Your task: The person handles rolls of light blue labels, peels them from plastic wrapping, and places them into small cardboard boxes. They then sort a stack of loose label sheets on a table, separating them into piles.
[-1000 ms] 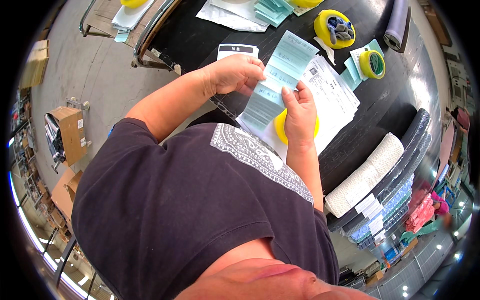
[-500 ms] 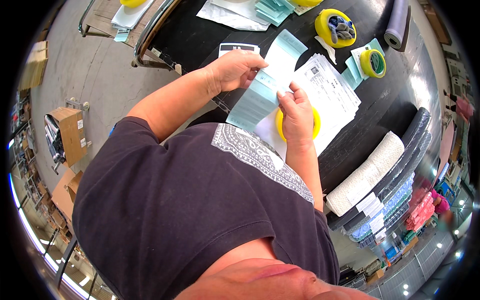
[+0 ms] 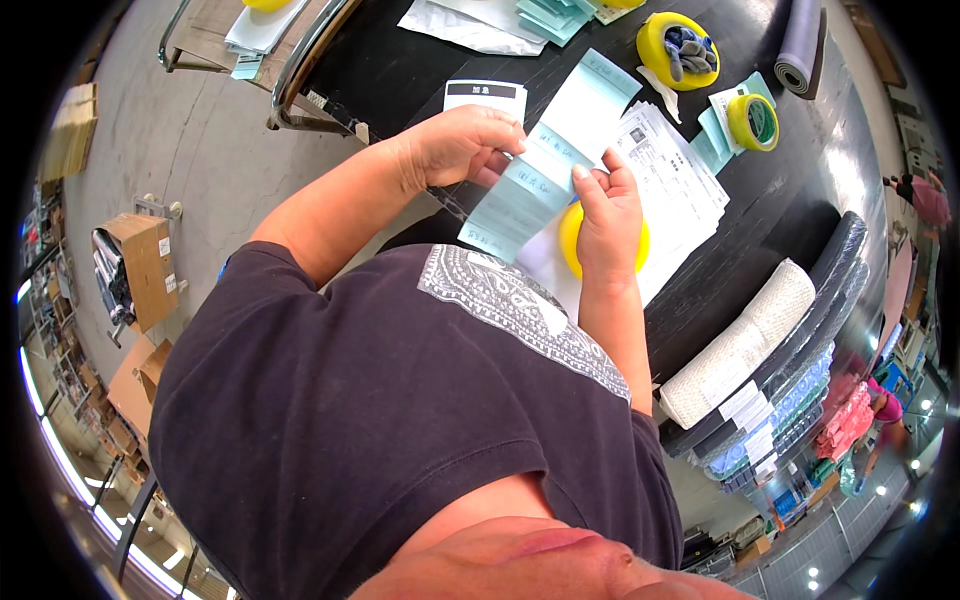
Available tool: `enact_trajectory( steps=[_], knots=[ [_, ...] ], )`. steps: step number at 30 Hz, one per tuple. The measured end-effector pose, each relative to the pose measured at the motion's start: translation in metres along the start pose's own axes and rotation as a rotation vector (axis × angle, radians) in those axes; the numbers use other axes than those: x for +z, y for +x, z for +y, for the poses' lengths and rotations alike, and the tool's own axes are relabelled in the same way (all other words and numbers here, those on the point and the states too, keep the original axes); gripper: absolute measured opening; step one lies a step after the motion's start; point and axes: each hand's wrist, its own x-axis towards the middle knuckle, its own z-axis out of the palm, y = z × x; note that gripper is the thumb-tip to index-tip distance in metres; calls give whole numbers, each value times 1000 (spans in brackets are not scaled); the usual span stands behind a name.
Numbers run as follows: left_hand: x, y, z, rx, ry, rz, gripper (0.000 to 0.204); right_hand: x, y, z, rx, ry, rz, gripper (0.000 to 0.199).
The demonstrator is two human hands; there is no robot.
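A long light-blue paper strip [image 3: 548, 165], creased across into several sections with handwriting on it, slants between my hands above the table edge. My left hand [image 3: 468, 148] pinches its left edge between thumb and fingers. On the opposite edge, my right hand [image 3: 611, 222] grips the strip with thumb and bent fingers. Under the right hand and partly covered by it, a yellow tape roll [image 3: 571, 240] rests on white paper. A stack of printed white sheets [image 3: 672, 190] spreads out to the right of it. Behind the left hand lies a white label sheet with a black band [image 3: 487, 98].
Farther back on the black table [image 3: 400, 60] are a tape roll with gloves inside [image 3: 678, 52], a smaller yellow-green tape roll [image 3: 752, 122] and blue slips [image 3: 555, 18]. Rolled mats [image 3: 740, 340] line the right side. A metal-railed cart [image 3: 215, 45] stands at the left.
The blue strip has turned flatter toward me, so more of its handwriting shows. Both hands keep hold, and the right hand's grip has shifted slightly. The whole view has moved a little.
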Motion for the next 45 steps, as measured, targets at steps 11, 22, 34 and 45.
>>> enact_trajectory(
  steps=[11, 22, 34, 45],
  knots=[
    [-16, -2, -15, -57, 47, -52, 10, -5, 5, 10, -45, 9, 43, 49],
    [-12, -12, -15, -60, 53, -35, 10, -3, 7, 0, -65, 12, 103, 52],
    [-23, -13, -21, -86, 102, -70, 7, 9, 10, -15, -129, 60, 130, 50],
    [-12, -20, -16, -119, 131, -89, 8, -3, 18, -17, -216, 92, 122, 50]
  ],
)
